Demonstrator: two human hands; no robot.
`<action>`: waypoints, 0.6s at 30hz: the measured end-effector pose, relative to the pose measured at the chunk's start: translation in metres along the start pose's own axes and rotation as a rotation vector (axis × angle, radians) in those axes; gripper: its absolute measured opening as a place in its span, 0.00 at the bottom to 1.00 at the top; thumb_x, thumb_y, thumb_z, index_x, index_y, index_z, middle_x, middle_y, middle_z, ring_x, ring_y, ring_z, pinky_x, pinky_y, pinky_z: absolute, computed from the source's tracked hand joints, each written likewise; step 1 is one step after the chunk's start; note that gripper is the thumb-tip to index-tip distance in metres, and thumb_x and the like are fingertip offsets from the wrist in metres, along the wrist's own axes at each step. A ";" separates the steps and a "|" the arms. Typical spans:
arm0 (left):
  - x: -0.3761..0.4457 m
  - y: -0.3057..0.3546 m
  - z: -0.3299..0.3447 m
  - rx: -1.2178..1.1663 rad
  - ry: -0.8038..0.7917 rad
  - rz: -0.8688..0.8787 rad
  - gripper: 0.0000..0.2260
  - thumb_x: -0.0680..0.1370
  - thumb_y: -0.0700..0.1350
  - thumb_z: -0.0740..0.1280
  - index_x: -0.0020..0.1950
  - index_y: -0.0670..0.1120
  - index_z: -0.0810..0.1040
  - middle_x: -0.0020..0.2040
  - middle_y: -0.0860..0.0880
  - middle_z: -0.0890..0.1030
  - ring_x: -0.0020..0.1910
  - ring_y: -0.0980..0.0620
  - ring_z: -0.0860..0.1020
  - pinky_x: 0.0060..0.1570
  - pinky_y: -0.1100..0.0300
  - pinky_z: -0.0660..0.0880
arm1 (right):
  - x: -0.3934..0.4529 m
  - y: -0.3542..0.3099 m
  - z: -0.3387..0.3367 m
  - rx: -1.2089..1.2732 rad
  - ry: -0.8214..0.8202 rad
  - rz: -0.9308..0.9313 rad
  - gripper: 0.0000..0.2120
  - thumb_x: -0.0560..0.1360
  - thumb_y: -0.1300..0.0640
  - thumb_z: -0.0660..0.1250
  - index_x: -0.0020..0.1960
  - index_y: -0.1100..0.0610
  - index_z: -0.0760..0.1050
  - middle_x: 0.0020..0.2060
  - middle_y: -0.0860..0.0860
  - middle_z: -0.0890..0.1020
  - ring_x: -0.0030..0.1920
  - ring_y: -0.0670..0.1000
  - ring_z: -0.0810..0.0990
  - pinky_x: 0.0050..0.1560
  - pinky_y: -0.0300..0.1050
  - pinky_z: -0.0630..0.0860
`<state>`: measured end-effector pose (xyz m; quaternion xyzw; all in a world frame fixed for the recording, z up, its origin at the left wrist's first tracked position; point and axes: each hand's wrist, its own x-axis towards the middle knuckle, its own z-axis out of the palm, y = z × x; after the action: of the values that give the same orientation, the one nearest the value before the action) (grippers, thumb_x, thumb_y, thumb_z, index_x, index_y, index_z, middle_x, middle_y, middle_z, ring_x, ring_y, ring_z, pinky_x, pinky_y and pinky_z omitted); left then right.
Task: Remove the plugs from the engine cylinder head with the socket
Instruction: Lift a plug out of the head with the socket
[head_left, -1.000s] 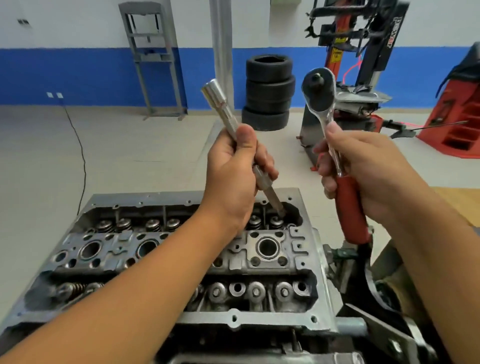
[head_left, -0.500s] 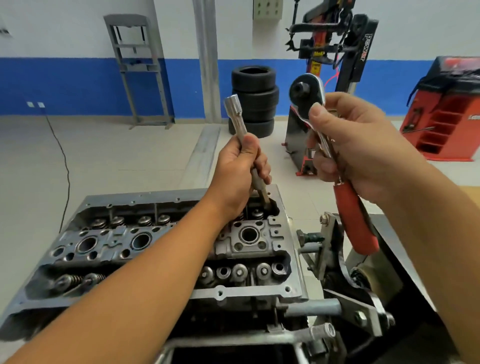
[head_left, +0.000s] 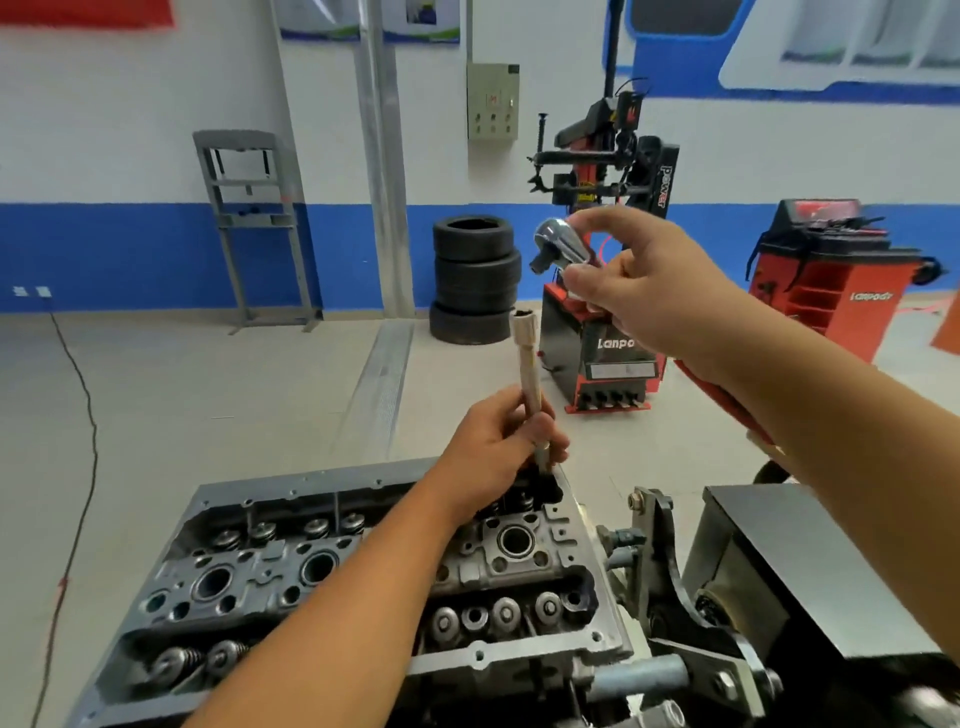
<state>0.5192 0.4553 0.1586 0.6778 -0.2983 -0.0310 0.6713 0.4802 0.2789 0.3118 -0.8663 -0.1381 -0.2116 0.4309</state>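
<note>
The grey engine cylinder head (head_left: 291, 499) lies below me on a stand, its valve springs and round plug wells exposed. My left hand (head_left: 498, 447) grips a long silver socket extension (head_left: 527, 364) almost upright over the head's far right corner, its open end up and its lower end hidden behind my fingers. My right hand (head_left: 660, 296) holds a chrome ratchet (head_left: 561, 249) with a red handle, raised above and to the right of the extension's top. The ratchet's drive faces down-left and does not touch the extension.
The black engine stand bracket (head_left: 670, 582) and a dark box (head_left: 789, 561) sit right of the head. Beyond stand a stack of tyres (head_left: 475, 280), a tyre changer (head_left: 602, 291), a red wheel balancer (head_left: 836, 275) and a grey frame (head_left: 249, 223). A cable (head_left: 78, 415) runs along the floor at left.
The extension has swung from tilted to nearly upright over the head's corner. My right hand has carried the ratchet over toward its top, turning the head downward. The camera has tilted up.
</note>
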 end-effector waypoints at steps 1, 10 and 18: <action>0.000 -0.001 0.001 0.055 -0.014 0.016 0.06 0.85 0.48 0.66 0.53 0.47 0.78 0.49 0.42 0.86 0.51 0.44 0.86 0.55 0.48 0.83 | 0.001 -0.002 -0.001 -0.040 -0.018 -0.013 0.12 0.81 0.52 0.70 0.58 0.35 0.77 0.41 0.64 0.83 0.34 0.59 0.81 0.36 0.53 0.81; -0.001 0.000 0.002 -0.093 0.111 0.100 0.05 0.83 0.48 0.68 0.51 0.49 0.81 0.45 0.44 0.85 0.47 0.43 0.86 0.52 0.49 0.84 | -0.002 -0.016 -0.018 -0.279 0.012 -0.093 0.17 0.81 0.49 0.71 0.64 0.31 0.74 0.37 0.48 0.79 0.28 0.43 0.75 0.30 0.42 0.71; -0.004 0.005 0.006 -0.177 0.063 0.051 0.06 0.84 0.48 0.66 0.52 0.47 0.80 0.45 0.43 0.85 0.46 0.39 0.86 0.49 0.49 0.85 | -0.013 -0.033 -0.001 -0.429 -0.092 -0.088 0.20 0.81 0.49 0.70 0.71 0.37 0.74 0.42 0.35 0.70 0.41 0.38 0.71 0.42 0.41 0.69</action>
<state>0.5116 0.4519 0.1615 0.6088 -0.2901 -0.0188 0.7381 0.4548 0.2969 0.3292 -0.9399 -0.1472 -0.2151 0.2205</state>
